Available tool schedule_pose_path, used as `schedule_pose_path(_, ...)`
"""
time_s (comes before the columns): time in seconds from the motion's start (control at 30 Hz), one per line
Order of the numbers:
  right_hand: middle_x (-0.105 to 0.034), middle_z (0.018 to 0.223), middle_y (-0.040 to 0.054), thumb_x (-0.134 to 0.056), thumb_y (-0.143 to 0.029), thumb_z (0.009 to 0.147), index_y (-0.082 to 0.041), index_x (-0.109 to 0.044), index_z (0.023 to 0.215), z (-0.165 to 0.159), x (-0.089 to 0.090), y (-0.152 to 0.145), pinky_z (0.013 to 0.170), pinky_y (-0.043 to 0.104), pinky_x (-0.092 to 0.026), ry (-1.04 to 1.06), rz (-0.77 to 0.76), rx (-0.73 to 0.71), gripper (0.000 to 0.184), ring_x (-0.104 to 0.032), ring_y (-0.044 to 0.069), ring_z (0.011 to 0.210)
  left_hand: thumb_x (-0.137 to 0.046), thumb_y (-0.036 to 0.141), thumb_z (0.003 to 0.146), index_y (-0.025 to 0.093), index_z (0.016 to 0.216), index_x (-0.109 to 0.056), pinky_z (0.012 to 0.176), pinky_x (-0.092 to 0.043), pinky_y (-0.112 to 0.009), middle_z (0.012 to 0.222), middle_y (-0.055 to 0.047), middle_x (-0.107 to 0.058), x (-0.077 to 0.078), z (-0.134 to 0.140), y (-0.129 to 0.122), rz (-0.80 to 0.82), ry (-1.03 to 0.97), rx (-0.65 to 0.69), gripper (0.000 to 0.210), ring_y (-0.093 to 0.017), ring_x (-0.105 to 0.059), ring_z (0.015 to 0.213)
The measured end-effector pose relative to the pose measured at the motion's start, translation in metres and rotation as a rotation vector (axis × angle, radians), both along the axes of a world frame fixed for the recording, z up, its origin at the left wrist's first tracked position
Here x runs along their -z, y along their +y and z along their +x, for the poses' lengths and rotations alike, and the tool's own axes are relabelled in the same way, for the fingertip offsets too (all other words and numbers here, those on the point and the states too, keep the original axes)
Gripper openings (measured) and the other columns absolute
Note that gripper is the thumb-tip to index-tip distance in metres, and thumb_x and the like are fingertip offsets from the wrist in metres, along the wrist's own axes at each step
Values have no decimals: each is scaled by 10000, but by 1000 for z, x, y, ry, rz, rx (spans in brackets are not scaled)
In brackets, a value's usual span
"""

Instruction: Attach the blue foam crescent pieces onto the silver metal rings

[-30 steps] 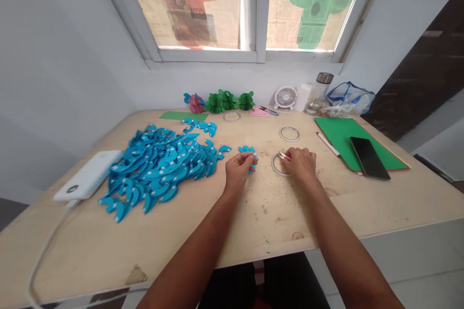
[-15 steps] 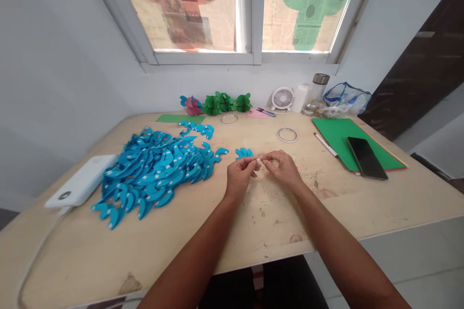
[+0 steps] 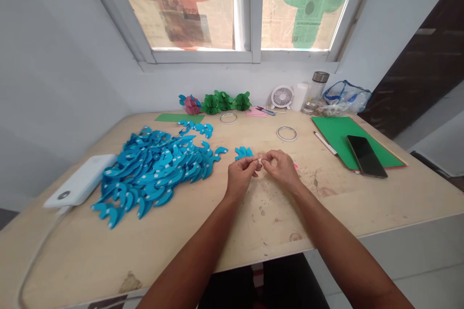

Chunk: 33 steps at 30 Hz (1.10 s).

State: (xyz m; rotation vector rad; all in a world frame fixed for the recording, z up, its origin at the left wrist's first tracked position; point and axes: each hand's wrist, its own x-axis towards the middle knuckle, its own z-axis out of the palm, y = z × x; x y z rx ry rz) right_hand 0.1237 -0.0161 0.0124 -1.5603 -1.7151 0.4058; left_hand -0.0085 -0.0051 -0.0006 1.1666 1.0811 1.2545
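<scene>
My left hand (image 3: 240, 174) and my right hand (image 3: 281, 166) meet over the middle of the table, fingertips almost touching. Both are closed in a pinch on a small white piece (image 3: 259, 161), which is partly covered by the fingers. Just beyond my left fingers lies a small group of blue paper cutouts (image 3: 243, 152). A large heap of curved blue paper cutouts (image 3: 159, 164), many with little white squares on them, spreads to the left. Something small and pink (image 3: 296, 166) shows beside my right hand.
Two thin rings, a near ring (image 3: 286, 127) and a far ring (image 3: 228, 114), lie beyond my hands. To the right are a phone (image 3: 367, 156) on green sheets (image 3: 337, 130) and a pen (image 3: 325, 143). A white power bank (image 3: 81, 178) with a cable sits left. Green paper decorations (image 3: 223, 100) and a fan (image 3: 282, 97) line the wall.
My hands have drawn very slightly closer, still pinching the white piece, which is now more covered. More of the pink thing shows beside my right hand.
</scene>
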Motion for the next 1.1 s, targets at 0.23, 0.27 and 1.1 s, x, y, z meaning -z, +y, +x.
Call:
schedule_pose_path(0.23, -658, 733, 15, -532, -221, 732, -202, -610, 656, 0, 1, 0, 764, 303, -410, -4, -6, 7, 111, -578, 169, 772, -644, 252, 626, 138, 663, -693, 472, -464, -222, 567, -20, -639, 0, 1, 0, 15, 14, 6, 130, -126, -579, 538)
schedule_pose_path(0.27, -661, 740, 16, -534, -221, 730, -202, -614, 659, 0, 1, 0, 766, 305, -410, -3, -5, 13, 108, -579, 170, 777, -643, 249, 628, 137, 665, -694, 471, -464, -220, 558, -17, -633, 0, 1, 0, 17, 13, 4, 128, -125, -578, 536)
schedule_pose_path(1.1, -650, 733, 11, -520, -190, 729, -204, -565, 660, -12, 3, -4, 751, 304, -342, -186, 58, 65, 84, -549, 177, 780, -584, 192, 636, 165, 640, -693, 502, -450, -216, 605, -1, -665, 0, 1, -3, 121, 205, -75, 112, -123, -569, 532)
